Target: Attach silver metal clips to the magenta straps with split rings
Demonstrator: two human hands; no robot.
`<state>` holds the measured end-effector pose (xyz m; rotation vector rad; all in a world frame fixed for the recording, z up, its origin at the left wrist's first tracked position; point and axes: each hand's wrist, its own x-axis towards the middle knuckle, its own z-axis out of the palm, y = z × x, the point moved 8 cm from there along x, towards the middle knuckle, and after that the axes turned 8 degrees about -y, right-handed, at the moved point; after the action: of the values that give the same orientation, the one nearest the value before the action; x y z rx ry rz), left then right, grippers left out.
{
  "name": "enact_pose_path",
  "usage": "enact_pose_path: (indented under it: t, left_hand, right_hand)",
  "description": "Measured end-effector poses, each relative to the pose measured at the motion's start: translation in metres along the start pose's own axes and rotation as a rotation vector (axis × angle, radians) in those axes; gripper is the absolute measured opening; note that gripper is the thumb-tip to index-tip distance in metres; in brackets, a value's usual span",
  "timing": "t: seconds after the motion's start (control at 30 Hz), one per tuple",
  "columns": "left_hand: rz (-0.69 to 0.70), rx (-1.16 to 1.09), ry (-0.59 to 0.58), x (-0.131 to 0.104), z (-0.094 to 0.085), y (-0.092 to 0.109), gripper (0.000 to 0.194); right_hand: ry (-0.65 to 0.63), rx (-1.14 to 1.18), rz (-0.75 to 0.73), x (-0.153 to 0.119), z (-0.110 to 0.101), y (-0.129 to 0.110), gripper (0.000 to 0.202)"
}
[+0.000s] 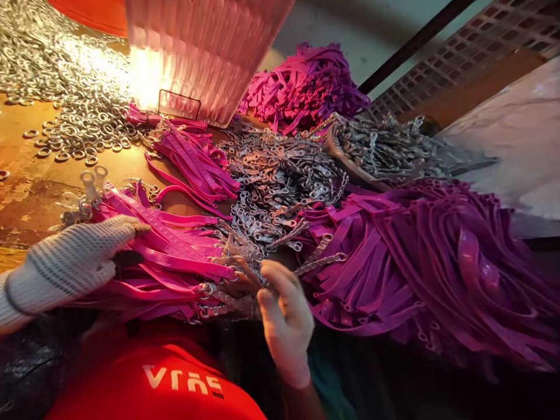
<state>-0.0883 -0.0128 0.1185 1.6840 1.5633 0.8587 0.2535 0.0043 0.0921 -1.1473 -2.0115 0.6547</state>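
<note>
My left hand (72, 256) wears a white knit glove with dark dots. It lies over the left part of a bundle of bright pink straps (175, 233), thumb apart from the outstretched fingers, with a bare-looking fingertip on the straps. My right hand (286, 324) is bare; its thumb and fingers pinch a short twisted metal chain (249, 271) at the right ends of the straps. Small metal rings join some straps to chains there. Behind the right hand is a heap of short metal chains (284, 181). More metal rings (90, 189) hang at the bundle's left end, blurred.
Loose metal rings (83, 116) cover the back left of the wooden table (26, 198). A ribbed translucent panel (196, 52) stands behind. Purple straps pile up at the right (420, 256) and back (310, 87). A container of chains (376, 149) sits between them.
</note>
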Motion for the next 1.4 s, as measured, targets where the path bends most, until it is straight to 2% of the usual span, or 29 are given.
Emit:
enact_pose_path:
  t: [0.07, 0.1, 0.2, 0.27, 0.33, 0.43, 0.5, 0.57, 0.67, 0.83, 0.93, 1.0, 1.07, 1.2, 1.3, 1.4]
  left_hand:
    - [-0.072, -0.048, -0.048, 0.007, 0.009, 0.016, 0.041]
    - [-0.132, -0.161, -0.066, 0.012, 0.016, 0.023, 0.041]
    - [-0.267, -0.709, -0.126, 0.028, 0.052, 0.04, 0.039]
    - [-0.266, -1.011, -0.166, 0.04, 0.078, 0.049, 0.041]
    - [-0.277, -1.17, -0.207, 0.048, 0.098, 0.053, 0.045]
    - [-0.299, -1.229, -0.231, 0.053, 0.114, 0.055, 0.045]
    - [-0.282, -1.216, -0.213, 0.054, 0.116, 0.056, 0.046]
    - [-0.243, -1.188, -0.173, 0.054, 0.114, 0.056, 0.049]
    - [-0.16, -1.093, -0.121, 0.052, 0.111, 0.056, 0.05]
    - [0.024, -0.911, -0.092, 0.049, 0.107, 0.063, 0.044]
    - [0.138, -0.643, 0.021, 0.047, 0.095, 0.068, 0.046]
    - [0.133, -0.559, 0.084, 0.048, 0.091, 0.064, 0.043]
    - [0.029, -0.708, 0.028, 0.052, 0.099, 0.05, 0.04]
    - [-0.204, -1.105, -0.111, 0.056, 0.12, 0.027, 0.046]
    - [-0.232, -1.132, -0.248, 0.056, 0.125, 0.029, 0.044]
    - [-0.173, -1.04, -0.372, 0.056, 0.128, 0.038, 0.036]
  right_hand:
    - [0.062, -0.015, 0.067, 0.011, -0.015, 0.007, 0.024]
    - [0.016, -0.027, 0.083, 0.019, -0.015, 0.009, 0.022]
    - [-0.282, -0.041, 0.059, 0.042, 0.01, 0.009, 0.023]
    - [-0.373, -0.06, 0.047, 0.046, 0.026, 0.011, 0.023]
    - [-0.309, -0.064, 0.04, 0.045, 0.029, 0.011, 0.021]
    - [-0.093, -0.021, 0.053, 0.041, 0.016, 0.009, 0.016]
    - [0.005, 0.012, 0.091, 0.041, 0.006, 0.006, 0.016]
    - [0.034, 0.026, 0.096, 0.046, 0.002, -0.003, 0.017]
    - [-0.027, 0.036, 0.023, 0.06, 0.011, -0.025, 0.021]
    - [-0.236, 0.209, 0.005, 0.077, 0.044, -0.045, 0.037]
    - [-0.18, 0.267, 0.059, 0.082, 0.048, -0.044, 0.034]
    - [-0.11, 0.253, 0.101, 0.083, 0.046, -0.04, 0.029]
    - [-0.089, 0.222, 0.104, 0.082, 0.046, -0.039, 0.027]
    - [-0.142, 0.173, 0.025, 0.078, 0.047, -0.04, 0.033]
    - [-0.219, 0.097, -0.101, 0.08, 0.047, -0.047, 0.042]
    - [-0.364, 0.012, -0.271, 0.081, 0.056, -0.059, 0.043]
